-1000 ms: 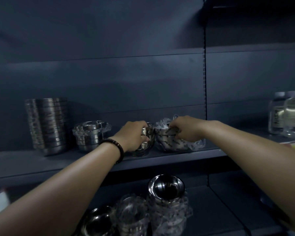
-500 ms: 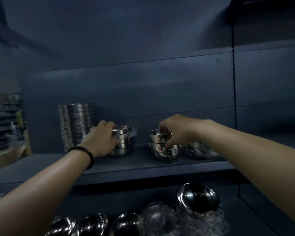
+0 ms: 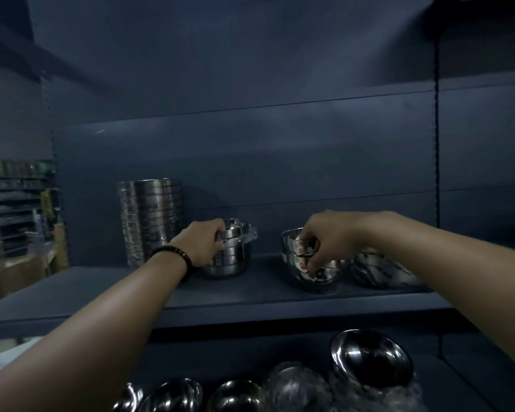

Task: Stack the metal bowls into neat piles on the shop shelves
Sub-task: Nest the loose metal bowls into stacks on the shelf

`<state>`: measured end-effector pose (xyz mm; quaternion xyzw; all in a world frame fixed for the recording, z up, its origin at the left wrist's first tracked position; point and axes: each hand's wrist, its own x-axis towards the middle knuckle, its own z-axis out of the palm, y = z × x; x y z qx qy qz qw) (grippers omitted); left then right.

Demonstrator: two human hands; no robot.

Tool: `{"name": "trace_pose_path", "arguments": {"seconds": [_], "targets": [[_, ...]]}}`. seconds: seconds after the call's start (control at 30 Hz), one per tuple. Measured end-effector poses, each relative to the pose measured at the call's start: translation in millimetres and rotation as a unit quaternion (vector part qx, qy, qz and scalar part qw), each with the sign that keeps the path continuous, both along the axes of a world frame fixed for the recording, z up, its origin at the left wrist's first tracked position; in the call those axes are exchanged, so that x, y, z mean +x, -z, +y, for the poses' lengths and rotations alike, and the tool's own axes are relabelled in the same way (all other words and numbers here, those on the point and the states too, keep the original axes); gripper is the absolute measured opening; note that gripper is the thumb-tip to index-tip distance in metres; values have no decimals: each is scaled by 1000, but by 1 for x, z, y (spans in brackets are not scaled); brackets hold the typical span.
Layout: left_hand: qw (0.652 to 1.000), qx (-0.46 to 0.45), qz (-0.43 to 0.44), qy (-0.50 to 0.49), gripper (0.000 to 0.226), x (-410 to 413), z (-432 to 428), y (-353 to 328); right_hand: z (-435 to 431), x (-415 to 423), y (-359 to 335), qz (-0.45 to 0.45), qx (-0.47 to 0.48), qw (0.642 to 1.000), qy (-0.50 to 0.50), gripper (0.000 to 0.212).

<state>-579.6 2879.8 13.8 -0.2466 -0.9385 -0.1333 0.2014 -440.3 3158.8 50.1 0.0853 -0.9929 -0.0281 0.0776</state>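
On the dark middle shelf (image 3: 101,295), my left hand (image 3: 202,245) grips the rim of a short pile of steel bowls (image 3: 231,257) with clear plastic at its top. My right hand (image 3: 324,242) pinches the rim of a second small pile of shiny bowls (image 3: 306,269) to the right. A tall stack of flat steel dishes (image 3: 149,218) stands behind and left of my left hand. Another bowl pile wrapped in plastic (image 3: 381,272) sits at the far right, partly hidden by my right forearm.
On the lower shelf stand more bowls: a wrapped stack with an open bowl on top (image 3: 372,361) and several loose ones (image 3: 235,394) along the bottom edge. A vertical shelf post (image 3: 436,173) rises at the right. Other shop racks (image 3: 15,209) show at the far left.
My left hand went from the middle bowl pile to the pile on the left and took hold of it. My right hand shifted from the wrapped pile to the middle pile. The view panned left.
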Motion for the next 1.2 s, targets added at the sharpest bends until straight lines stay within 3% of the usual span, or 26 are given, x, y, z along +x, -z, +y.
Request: {"name": "trace_pose_path", "arguments": {"seconds": [0.2,0.53,1.2], "targets": [[999,17,8,31,32,14,-2,0,-1,1,-2,1,4,1000,0,35],[997,-24,-2,75,14,75,5,-18,-4,10,-2,-2,22,1000,10,26],[995,78,-9,58,22,105,39,-7,-9,12,10,17,8,1000,3,18]]}}
